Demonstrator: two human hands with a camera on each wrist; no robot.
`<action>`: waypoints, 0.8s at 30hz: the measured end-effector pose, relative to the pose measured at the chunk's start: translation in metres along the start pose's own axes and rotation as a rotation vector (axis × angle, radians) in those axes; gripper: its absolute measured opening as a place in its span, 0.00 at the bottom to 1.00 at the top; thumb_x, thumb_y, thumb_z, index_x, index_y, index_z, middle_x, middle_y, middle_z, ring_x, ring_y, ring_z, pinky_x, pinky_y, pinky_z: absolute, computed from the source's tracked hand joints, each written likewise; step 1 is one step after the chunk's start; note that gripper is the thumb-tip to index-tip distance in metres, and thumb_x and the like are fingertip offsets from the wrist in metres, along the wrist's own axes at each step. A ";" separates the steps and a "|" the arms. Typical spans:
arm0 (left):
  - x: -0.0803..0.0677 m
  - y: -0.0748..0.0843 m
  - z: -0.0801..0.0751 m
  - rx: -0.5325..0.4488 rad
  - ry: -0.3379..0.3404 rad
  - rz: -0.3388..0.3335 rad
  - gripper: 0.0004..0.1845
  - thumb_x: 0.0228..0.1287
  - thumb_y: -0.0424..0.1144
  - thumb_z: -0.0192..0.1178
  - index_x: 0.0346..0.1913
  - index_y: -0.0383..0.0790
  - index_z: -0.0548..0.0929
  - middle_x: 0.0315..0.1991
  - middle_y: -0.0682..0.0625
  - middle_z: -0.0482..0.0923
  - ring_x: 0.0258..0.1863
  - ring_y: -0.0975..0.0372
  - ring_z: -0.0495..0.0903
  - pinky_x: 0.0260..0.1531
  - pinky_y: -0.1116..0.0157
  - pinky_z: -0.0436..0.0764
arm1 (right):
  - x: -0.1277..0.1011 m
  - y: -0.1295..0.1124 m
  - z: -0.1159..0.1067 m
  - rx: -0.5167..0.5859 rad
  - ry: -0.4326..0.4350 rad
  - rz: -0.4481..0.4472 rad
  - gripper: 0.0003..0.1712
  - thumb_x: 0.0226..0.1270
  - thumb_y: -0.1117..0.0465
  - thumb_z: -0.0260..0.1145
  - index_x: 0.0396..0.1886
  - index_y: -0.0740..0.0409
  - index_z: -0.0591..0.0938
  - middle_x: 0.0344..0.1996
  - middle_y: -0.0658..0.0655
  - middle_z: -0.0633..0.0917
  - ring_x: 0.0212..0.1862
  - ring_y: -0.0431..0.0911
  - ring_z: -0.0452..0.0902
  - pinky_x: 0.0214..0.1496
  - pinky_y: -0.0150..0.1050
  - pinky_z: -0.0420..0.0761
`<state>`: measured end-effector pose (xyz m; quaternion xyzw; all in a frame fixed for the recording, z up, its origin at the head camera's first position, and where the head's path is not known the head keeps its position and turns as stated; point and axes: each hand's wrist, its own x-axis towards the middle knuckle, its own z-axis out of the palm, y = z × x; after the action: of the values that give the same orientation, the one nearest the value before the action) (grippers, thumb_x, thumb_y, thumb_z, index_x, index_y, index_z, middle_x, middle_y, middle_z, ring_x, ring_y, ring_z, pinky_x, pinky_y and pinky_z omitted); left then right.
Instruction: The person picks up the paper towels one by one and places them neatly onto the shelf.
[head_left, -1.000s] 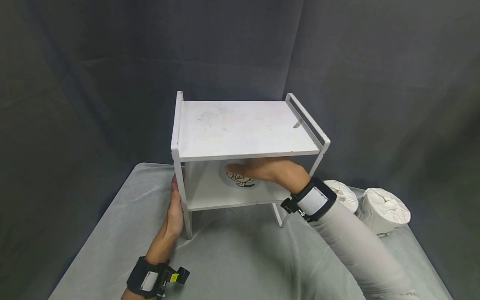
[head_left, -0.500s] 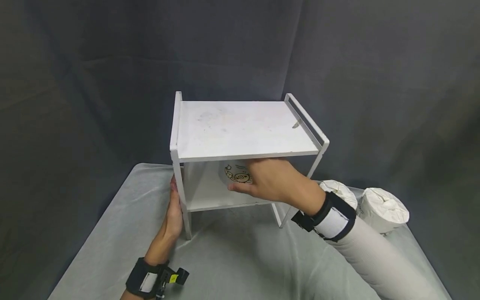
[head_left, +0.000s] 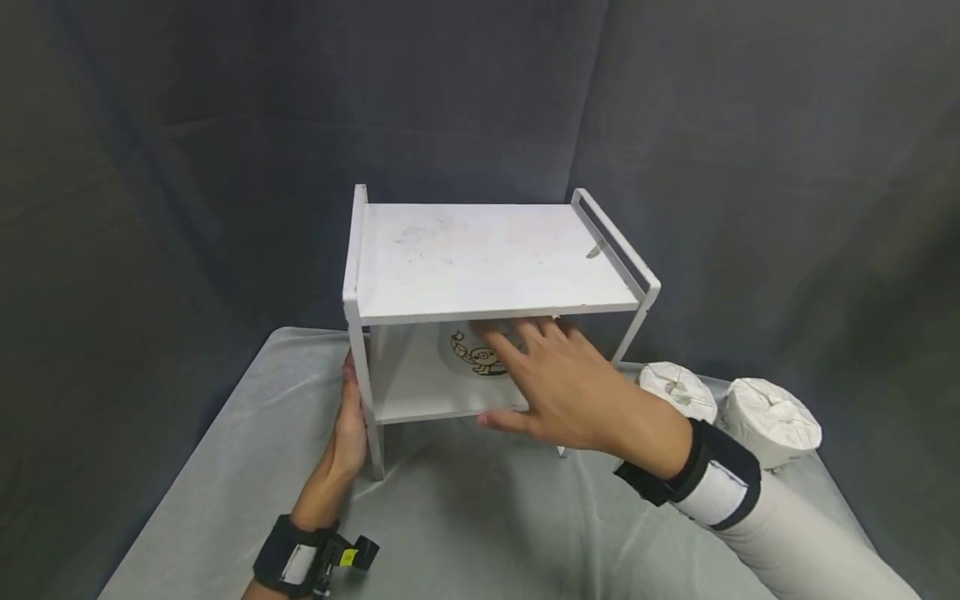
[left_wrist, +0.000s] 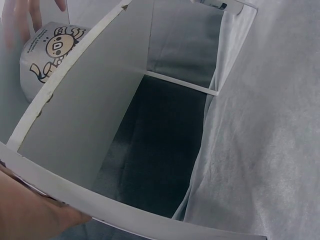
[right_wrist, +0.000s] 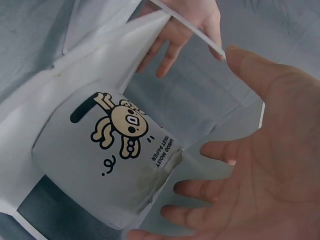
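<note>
the right hand (head_left: 577,387) is in front of the white shelf rack (head_left: 487,258), with its fingers spread and nearly straight, so its grip is released and it holds nothing. the fingertips are at the front opening of the lower level, just under the top board. in the right wrist view the open palm (right_wrist: 280,165) faces the wrapped paper roll (right_wrist: 105,160), near it but apart from it.

the wrapped paper roll (head_left: 476,354) stands on the lower shelf of the rack, toward the middle, and its wrap shows a small cartoon figure with some print beside it.

the left hand (head_left: 348,425) lies flat against the front left post of the rack, the fingers straight along it, so it presses there and does not curl around the post. in the left wrist view only a part of this hand (left_wrist: 30,215) shows at the rack's edge.

the rack stands on a desk covered by a grey cloth (head_left: 450,517). two more white rolls (head_left: 678,390) (head_left: 772,421) sit on the cloth to the right of the rack, just beside one another.
</note>
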<state>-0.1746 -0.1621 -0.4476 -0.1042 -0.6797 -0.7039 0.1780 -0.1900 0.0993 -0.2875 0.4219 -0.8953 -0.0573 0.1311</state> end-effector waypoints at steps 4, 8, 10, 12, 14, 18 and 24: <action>0.001 -0.001 0.001 -0.004 -0.001 0.009 0.42 0.84 0.61 0.19 0.85 0.33 0.33 0.86 0.34 0.30 0.85 0.42 0.30 0.77 0.37 0.29 | -0.012 0.000 -0.002 0.000 0.027 -0.036 0.56 0.66 0.22 0.65 0.82 0.52 0.64 0.68 0.63 0.74 0.62 0.62 0.75 0.54 0.60 0.82; 0.000 0.000 0.001 0.004 0.002 -0.004 0.42 0.84 0.61 0.18 0.85 0.33 0.32 0.86 0.35 0.29 0.85 0.42 0.29 0.77 0.37 0.28 | -0.021 0.000 -0.002 0.025 0.032 -0.057 0.58 0.67 0.22 0.64 0.85 0.50 0.61 0.71 0.65 0.71 0.69 0.66 0.71 0.57 0.61 0.82; 0.000 0.000 0.001 0.012 0.000 -0.012 0.42 0.84 0.61 0.18 0.85 0.35 0.32 0.86 0.35 0.28 0.85 0.43 0.28 0.77 0.36 0.28 | -0.025 0.000 -0.002 0.046 0.029 -0.063 0.59 0.67 0.22 0.64 0.85 0.49 0.59 0.75 0.66 0.68 0.74 0.68 0.67 0.60 0.63 0.80; 0.000 0.000 0.000 0.016 0.000 -0.015 0.42 0.84 0.62 0.18 0.85 0.35 0.32 0.86 0.36 0.28 0.85 0.43 0.28 0.77 0.36 0.28 | -0.029 -0.001 -0.003 0.053 0.026 -0.071 0.59 0.68 0.21 0.62 0.86 0.49 0.59 0.77 0.67 0.66 0.77 0.68 0.63 0.62 0.64 0.79; 0.000 0.000 0.000 0.011 0.001 -0.011 0.42 0.84 0.62 0.18 0.85 0.35 0.32 0.86 0.36 0.28 0.85 0.43 0.28 0.77 0.36 0.28 | -0.034 -0.003 -0.004 0.059 0.020 -0.079 0.59 0.68 0.21 0.60 0.87 0.48 0.57 0.78 0.67 0.65 0.79 0.67 0.60 0.64 0.64 0.79; 0.000 -0.001 0.000 -0.004 0.002 -0.004 0.42 0.84 0.60 0.18 0.85 0.33 0.31 0.86 0.35 0.27 0.84 0.43 0.28 0.77 0.38 0.28 | -0.045 -0.004 -0.009 0.063 0.002 -0.101 0.58 0.70 0.20 0.58 0.88 0.45 0.54 0.82 0.65 0.60 0.82 0.63 0.56 0.64 0.65 0.78; 0.000 -0.002 0.000 -0.005 0.003 -0.005 0.42 0.84 0.61 0.18 0.85 0.33 0.31 0.86 0.35 0.28 0.84 0.43 0.28 0.78 0.39 0.28 | -0.061 -0.002 -0.016 0.079 -0.004 -0.120 0.57 0.70 0.22 0.60 0.87 0.45 0.55 0.85 0.61 0.55 0.83 0.61 0.54 0.64 0.64 0.78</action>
<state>-0.1752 -0.1616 -0.4491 -0.1021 -0.6778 -0.7062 0.1770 -0.1467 0.1451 -0.2841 0.4796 -0.8702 -0.0307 0.1090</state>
